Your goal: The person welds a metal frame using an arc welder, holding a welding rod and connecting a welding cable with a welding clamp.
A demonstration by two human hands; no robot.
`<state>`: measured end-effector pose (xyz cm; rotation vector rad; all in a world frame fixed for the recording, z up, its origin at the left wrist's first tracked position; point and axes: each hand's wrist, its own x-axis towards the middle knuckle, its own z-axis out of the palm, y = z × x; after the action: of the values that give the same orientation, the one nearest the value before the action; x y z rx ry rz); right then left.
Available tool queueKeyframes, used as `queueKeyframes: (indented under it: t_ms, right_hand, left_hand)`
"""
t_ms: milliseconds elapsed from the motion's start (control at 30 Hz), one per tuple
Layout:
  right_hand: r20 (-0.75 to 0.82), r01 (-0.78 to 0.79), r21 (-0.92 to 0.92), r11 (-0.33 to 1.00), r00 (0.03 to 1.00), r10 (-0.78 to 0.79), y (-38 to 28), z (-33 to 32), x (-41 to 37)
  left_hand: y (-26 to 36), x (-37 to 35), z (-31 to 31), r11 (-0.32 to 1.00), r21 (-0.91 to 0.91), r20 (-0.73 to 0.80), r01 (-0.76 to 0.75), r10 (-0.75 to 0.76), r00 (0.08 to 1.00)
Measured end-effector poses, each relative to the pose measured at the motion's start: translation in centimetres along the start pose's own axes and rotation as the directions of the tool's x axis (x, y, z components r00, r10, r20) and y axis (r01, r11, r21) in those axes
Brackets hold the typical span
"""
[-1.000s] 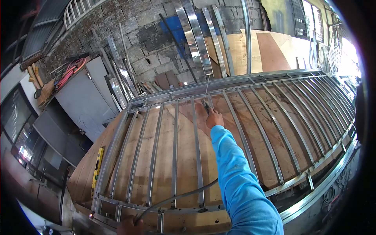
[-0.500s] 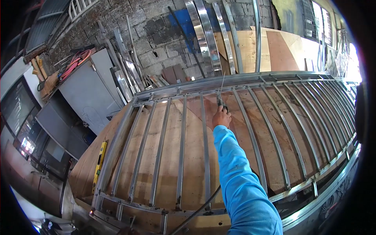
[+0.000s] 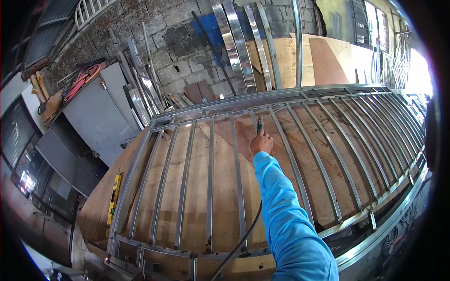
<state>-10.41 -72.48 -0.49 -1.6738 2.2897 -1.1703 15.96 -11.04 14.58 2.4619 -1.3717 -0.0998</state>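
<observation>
My right hand [image 3: 261, 143], in a blue sleeve [image 3: 290, 206], reaches out over a metal frame. Its fingers are wrapped round a dark welding electrode holder [image 3: 260, 123], whose tip points at the frame's far rail [image 3: 225, 115]. I cannot make out clearly whether a rod is in its jaws. Parallel metal bars [image 3: 210, 182] run across the frame on both sides of the hand. Plywood sheets [image 3: 197, 196] lie beneath the bars. A black cable [image 3: 244, 236] curves over the near rail beside my forearm. My left hand is out of view.
A yellow spirit level [image 3: 113, 203] lies at the frame's left end. A grey cabinet [image 3: 101, 117] with red hoses [image 3: 84, 79] on top stands at the back left. Long metal tubes [image 3: 234, 47] and plywood boards [image 3: 300, 61] lean against the block wall.
My right hand has drawn slightly back with the electrode holder. The thin rod that pointed up from the holder no longer shows clearly. The whole view has shifted a little.
</observation>
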Motion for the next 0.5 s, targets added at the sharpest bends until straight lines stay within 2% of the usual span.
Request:
queueKeyframes:
  t_ms: [33,133,233,333,433,500]
  right_hand:
    - [0.002,-0.014,0.01,1.0,1.0,0.014,0.0,-0.1,0.1]
    - [0.034,-0.045,0.033,0.998,0.998,0.044,0.6,0.0,0.0]
    - [0.068,-0.043,0.061,0.997,0.997,0.039,1.1,-0.1,-0.2]
    - [0.034,-0.011,0.095,0.995,0.999,0.008,1.0,-0.3,-1.0]
    - [-0.002,0.011,0.11,0.994,1.0,-0.011,2.0,0.5,-0.7]
    - [-0.013,0.054,0.117,0.992,0.999,-0.053,2.9,1.1,-0.2]
  left_hand:
    - [0.2,0.0,-0.1,0.999,-0.002,-0.019,-0.034,0.034,0.999]
    - [2.3,0.5,-1.5,0.972,0.005,0.173,0.235,-0.232,0.957]
    - [-2.9,-0.6,0.8,0.991,0.111,0.098,-0.07,0.059,0.993]
    - [-6.0,-1.1,2.1,0.899,0.314,0.032,-0.305,0.311,0.95]
    - [-5.2,-1.5,1.4,0.925,0.307,0.052,-0.222,0.217,0.975]
    - [-6.6,-1.7,1.9,0.849,0.415,0.029,-0.328,0.348,0.937]
